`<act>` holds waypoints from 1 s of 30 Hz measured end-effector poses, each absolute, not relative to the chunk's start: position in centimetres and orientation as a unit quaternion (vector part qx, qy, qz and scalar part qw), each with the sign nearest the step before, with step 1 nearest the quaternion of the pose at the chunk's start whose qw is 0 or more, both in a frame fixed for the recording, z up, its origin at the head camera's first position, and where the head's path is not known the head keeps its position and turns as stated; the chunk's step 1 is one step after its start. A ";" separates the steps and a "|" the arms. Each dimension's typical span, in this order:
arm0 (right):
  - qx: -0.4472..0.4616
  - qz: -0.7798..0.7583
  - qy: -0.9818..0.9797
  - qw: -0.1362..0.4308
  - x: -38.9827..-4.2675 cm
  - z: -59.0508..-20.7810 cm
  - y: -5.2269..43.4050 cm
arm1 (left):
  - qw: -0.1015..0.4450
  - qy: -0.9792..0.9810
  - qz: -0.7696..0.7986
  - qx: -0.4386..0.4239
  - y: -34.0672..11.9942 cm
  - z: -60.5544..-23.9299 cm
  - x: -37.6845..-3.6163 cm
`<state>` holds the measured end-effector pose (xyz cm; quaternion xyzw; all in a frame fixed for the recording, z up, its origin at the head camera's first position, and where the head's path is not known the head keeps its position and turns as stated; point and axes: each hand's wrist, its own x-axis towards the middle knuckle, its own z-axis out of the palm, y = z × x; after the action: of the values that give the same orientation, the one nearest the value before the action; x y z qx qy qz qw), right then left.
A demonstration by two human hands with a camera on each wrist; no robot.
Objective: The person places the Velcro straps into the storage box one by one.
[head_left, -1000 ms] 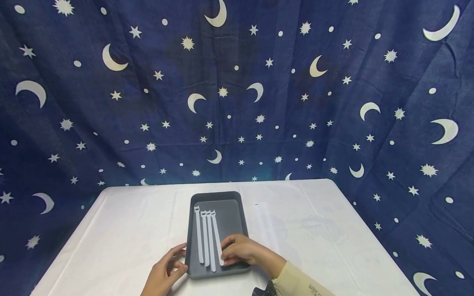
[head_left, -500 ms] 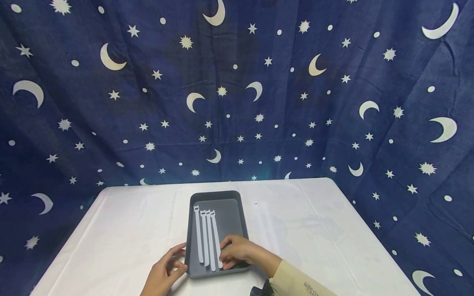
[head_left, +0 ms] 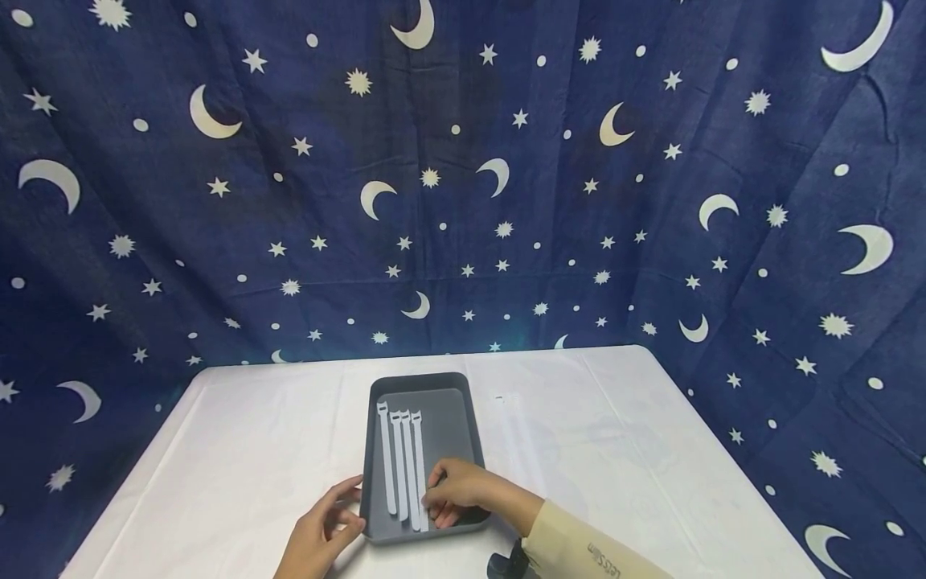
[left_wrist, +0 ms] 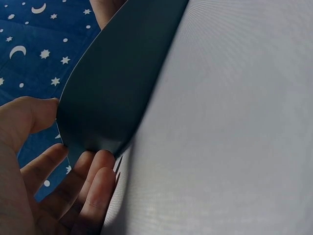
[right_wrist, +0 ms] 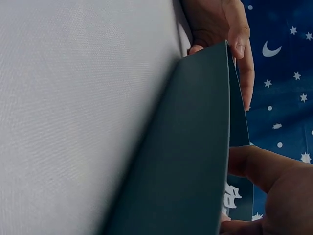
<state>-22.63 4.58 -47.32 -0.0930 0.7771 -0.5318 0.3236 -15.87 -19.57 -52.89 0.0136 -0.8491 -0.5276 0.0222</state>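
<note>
A dark grey rectangular tray (head_left: 450, 426) stands on the table. Inside, several white hook-and-loop cable ties (head_left: 387, 462) lie side by side, slotted heads at the far end. My right hand (head_left: 457, 489) reaches over the tray's right wall and pinches the near end of the rightmost cable tie (head_left: 419, 450); its fingertips partly cover that end. At the near left corner, my left hand (head_left: 321, 527) touches the outside of the tray wall with thumb and loosely bent fingers. In the right wrist view, the tray wall (right_wrist: 186, 137) hides most of the ties, leaving some white heads visible.
A white cloth covers the table (head_left: 275, 434). To the right of the tray lies a faint, see-through or whitish strip-like thing (head_left: 517, 434), hard to make out. A blue curtain (head_left: 325, 201) with moons and stars hangs behind the table and along the sides.
The rightmost cable tie's near end has shifted left and toward me with my right hand, so it now lies straighter beside the others. My left hand stays against the tray.
</note>
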 end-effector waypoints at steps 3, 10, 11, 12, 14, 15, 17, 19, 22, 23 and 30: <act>-0.095 -0.524 0.783 0.321 -22.6 -47.0 4.7 | 0.027 -0.847 -0.530 0.015 -19.6 -52.9 -15.9; -0.101 -0.547 0.781 0.283 -23.3 -45.2 6.9 | 0.037 -0.839 -0.542 0.010 -19.6 -53.1 -15.8; -0.099 -0.547 0.785 0.273 -23.5 -44.8 7.5 | 0.038 -0.838 -0.545 0.010 -19.6 -53.1 -15.8; -0.095 -0.545 0.791 0.262 -23.6 -44.4 8.1 | 0.039 -0.837 -0.545 0.010 -19.6 -53.1 -15.7; -0.080 -0.533 0.808 0.238 -23.9 -43.7 9.6 | 0.039 -0.837 -0.546 0.012 -19.5 -53.1 -15.8; -0.070 -0.525 0.819 0.222 -24.0 -43.5 10.3 | 0.039 -0.838 -0.545 0.013 -19.5 -53.1 -15.8; -0.046 -0.503 0.843 0.187 -24.1 -43.3 11.9 | 0.036 -0.839 -0.543 0.014 -19.5 -53.0 -15.8; -0.016 -0.471 0.869 0.150 -24.1 -43.5 13.5 | 0.033 -0.840 -0.541 0.015 -19.4 -53.0 -15.8; 0.026 -0.420 0.902 0.100 -23.7 -44.5 15.6 | 0.027 -0.842 -0.539 0.018 -19.4 -52.9 -15.9; 0.038 -0.409 0.907 0.089 -23.6 -44.9 16.2 | 0.026 -0.844 -0.536 0.017 -19.5 -53.0 -15.9; 0.066 -0.433 0.897 0.058 -22.8 -47.2 18.3 | 0.023 -0.850 -0.526 0.018 -19.6 -52.9 -15.9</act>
<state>-22.84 18.29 -47.20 0.0665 0.8969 -0.4334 0.0578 -15.88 -19.58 -52.95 0.0180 -0.8498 -0.5263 0.0233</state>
